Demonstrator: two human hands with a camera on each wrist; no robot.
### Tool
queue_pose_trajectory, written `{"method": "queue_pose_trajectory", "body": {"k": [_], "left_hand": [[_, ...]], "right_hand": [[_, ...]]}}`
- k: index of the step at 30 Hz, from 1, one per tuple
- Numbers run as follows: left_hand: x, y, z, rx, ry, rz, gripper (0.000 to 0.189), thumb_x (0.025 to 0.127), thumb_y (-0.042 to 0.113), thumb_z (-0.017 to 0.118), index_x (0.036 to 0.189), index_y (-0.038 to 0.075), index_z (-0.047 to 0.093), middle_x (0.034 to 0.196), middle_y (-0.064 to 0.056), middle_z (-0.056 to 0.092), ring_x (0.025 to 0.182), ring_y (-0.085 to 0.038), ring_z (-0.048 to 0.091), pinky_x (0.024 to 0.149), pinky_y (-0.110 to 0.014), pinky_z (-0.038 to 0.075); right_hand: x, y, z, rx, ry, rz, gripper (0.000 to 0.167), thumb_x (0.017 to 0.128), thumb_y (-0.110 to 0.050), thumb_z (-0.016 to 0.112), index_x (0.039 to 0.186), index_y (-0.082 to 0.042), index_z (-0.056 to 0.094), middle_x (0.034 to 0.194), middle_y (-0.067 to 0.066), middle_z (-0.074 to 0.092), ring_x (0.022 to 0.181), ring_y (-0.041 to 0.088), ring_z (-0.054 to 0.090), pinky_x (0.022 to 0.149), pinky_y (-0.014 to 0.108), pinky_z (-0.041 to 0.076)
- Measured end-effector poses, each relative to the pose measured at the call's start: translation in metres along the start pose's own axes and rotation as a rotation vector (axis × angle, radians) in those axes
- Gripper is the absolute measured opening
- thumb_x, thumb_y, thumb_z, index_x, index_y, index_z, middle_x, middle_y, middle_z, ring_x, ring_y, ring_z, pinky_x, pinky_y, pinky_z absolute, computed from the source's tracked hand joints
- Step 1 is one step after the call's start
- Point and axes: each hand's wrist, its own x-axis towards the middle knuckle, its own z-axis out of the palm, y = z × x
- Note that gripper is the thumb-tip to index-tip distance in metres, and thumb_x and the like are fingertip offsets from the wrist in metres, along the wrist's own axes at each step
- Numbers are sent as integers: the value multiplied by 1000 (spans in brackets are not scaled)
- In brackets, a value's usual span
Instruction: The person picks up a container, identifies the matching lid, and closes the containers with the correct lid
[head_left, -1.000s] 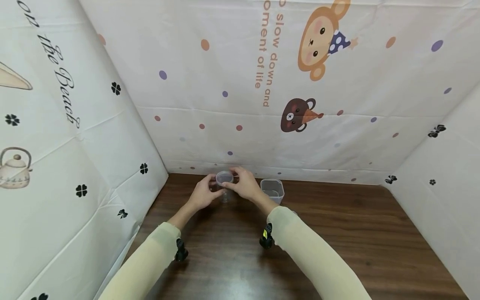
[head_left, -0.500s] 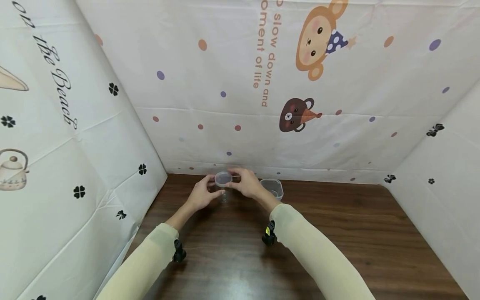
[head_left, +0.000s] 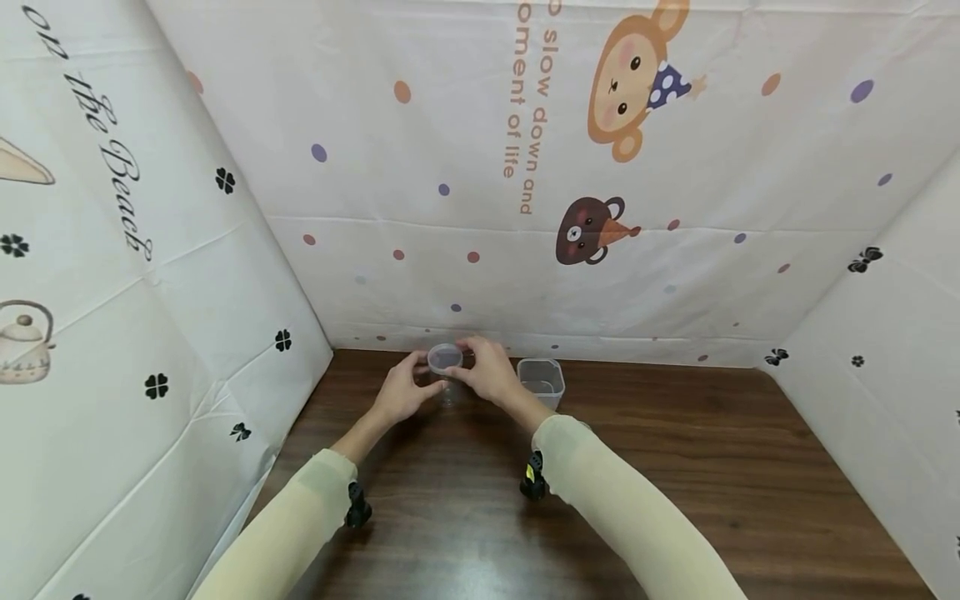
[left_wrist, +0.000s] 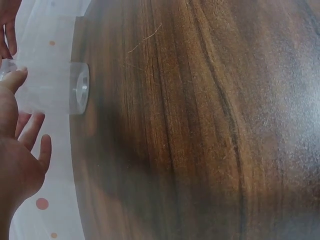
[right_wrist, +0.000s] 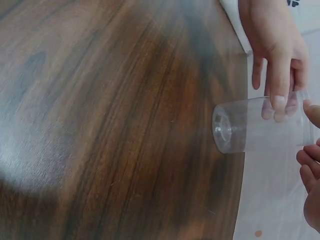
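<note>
A clear, round plastic jar (head_left: 448, 393) stands upright near the back of the brown table. My left hand (head_left: 400, 390) grips its side, thumb in front and fingers behind; the right wrist view shows this left hand (right_wrist: 277, 50) around the see-through wall. Up at the jar's round top, my right hand (head_left: 486, 371) pinches the rim between thumb and fingers. The left wrist view catches the jar's base (left_wrist: 80, 90) on the wood and part of my left hand (left_wrist: 17, 155). Most of the right hand (right_wrist: 314, 170) is cut off in the right wrist view.
Just right of my right hand, a square clear plastic container (head_left: 557, 385) sits on the brown wooden table (head_left: 675, 467), partly behind the wrist. A white printed cloth (head_left: 375, 283) hangs close behind the jar, with more cloth at both sides.
My right hand and wrist turned slightly outward at the rim, then came back. My left hand stays around the jar, which remains in place. The head view shifted slightly.
</note>
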Motion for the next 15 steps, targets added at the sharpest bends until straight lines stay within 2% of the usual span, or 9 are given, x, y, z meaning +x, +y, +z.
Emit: {"method": "queue_pose_trajectory", "body": {"k": [5,12,15], "left_hand": [[3,0,1,20,-16,20,65,96,25,83,149,6,51,144,-15,59,132,-35,62,108,-55,51],[0,-2,-1,-23,-4,4,62,94,23,85,146,9,54,144,-13,60,132,-34,62,108,-57,51],[0,-3,0,-23,-8,10,63,94,23,85,147,8,54,145,-14,60,132,-35,62,107,-57,51]], "right_hand": [[0,1,-5,-13,-15,-24,60,94,-35,85,140,-3,65,134,11,68,120,28,68,101,44,57],[2,1,-13,32,-122,-59,63,97,-29,81,150,-3,58,147,11,62,131,29,62,107,46,53],[1,4,-13,39,-142,-60,62,99,-28,80,152,-5,57,150,10,61,133,28,62,108,44,53]]}}
